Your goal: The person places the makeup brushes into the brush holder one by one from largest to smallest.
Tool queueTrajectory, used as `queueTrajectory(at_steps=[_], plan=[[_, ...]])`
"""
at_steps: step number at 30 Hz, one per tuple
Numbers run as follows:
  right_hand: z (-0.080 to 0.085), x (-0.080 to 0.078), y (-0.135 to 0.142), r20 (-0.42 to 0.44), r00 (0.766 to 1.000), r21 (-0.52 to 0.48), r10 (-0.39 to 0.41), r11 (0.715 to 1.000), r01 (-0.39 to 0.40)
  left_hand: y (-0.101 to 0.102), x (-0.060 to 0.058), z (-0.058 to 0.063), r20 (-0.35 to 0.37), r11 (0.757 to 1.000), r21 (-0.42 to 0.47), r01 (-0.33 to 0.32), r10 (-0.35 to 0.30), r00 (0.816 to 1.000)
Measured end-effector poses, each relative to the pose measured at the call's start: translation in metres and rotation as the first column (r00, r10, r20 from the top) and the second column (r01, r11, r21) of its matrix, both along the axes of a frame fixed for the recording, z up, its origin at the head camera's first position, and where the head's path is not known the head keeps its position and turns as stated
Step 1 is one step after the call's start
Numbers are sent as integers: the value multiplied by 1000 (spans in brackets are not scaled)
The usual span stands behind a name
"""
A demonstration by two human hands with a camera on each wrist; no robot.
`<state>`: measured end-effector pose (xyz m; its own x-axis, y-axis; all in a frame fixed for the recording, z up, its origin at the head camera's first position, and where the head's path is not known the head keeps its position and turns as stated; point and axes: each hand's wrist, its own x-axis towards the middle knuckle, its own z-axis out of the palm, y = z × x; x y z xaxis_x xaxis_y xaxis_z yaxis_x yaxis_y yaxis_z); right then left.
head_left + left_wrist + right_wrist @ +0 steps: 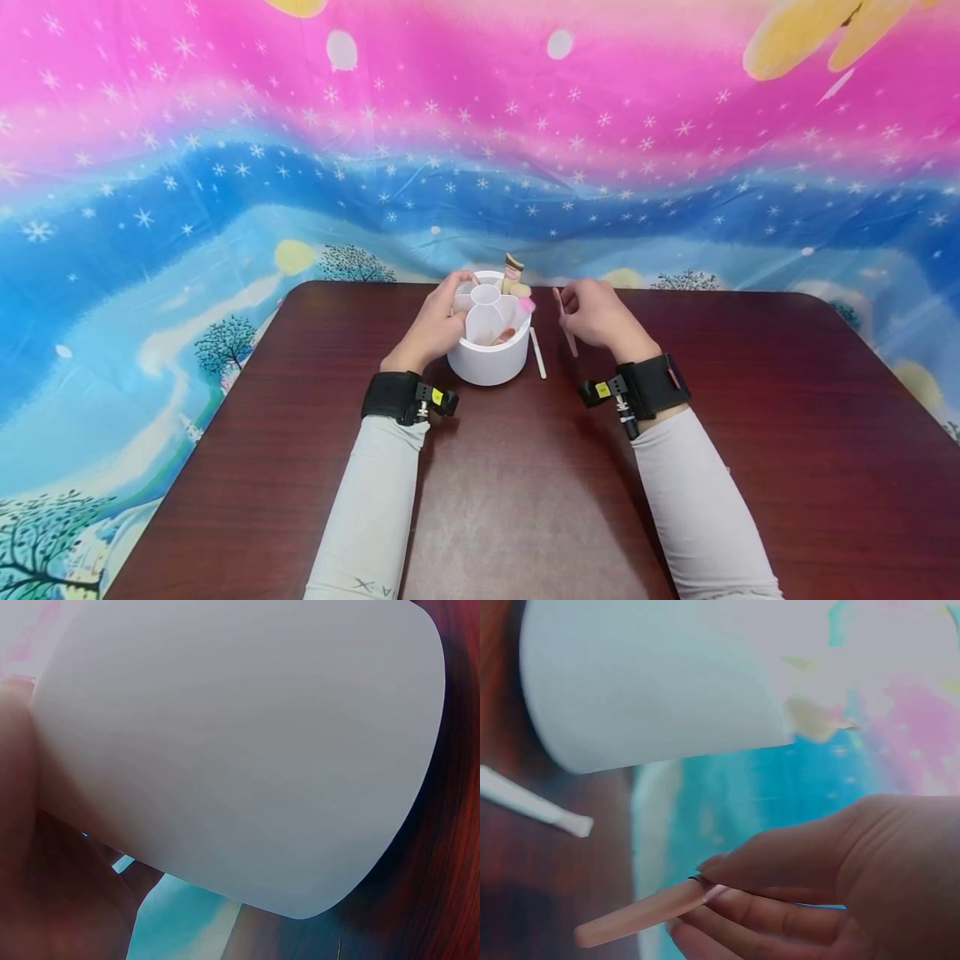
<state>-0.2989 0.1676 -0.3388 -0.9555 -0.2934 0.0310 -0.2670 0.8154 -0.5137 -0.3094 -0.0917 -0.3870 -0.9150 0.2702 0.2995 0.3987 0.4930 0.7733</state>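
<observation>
A white round organizer (487, 364) with petal-shaped compartments stands upright on the table. My left hand (435, 321) grips its left side at the rim, thumb toward the front; in the left wrist view its white wall (247, 750) fills most of the picture. To the right of the organizer, my right hand (596, 312) pinches a slim pinkish-tan stick (641, 911) between thumb and fingers, apart from the organizer. A dark band shows on the stick beside the thumb; whether it is a brush or a pen, I cannot tell.
A slim white stick (538, 354) lies on the dark red wooden table (510, 500), close to the organizer's right side. A small figure with a cap (513, 268) and something pink (527, 303) stick up at the organizer's back right. A patterned cloth (480, 167) hangs behind the table.
</observation>
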Motion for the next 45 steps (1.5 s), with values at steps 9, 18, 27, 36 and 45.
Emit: queueTrajectory(at_steps=[9,18,27,36,45], plan=[[30,17,-5,-151,989,-93,7,995,-22,1,-1,-1,-4,1000,-12,-3,3,1000],[50,35,-9,-220,975,-150,26,987,-60,0,0,0,-11,1000,-8,3,-3,1000],[63,51,-21,-269,959,-267,86,950,-160,0,1,0,1,1000,-18,-5,5,1000],[65,61,-39,-269,945,-376,186,883,-281,-1,0,1,-14,1000,-10,0,0,1000],[78,80,-57,-282,930,-392,235,856,-335,0,0,0,-26,1000,2,11,-11,1000]])
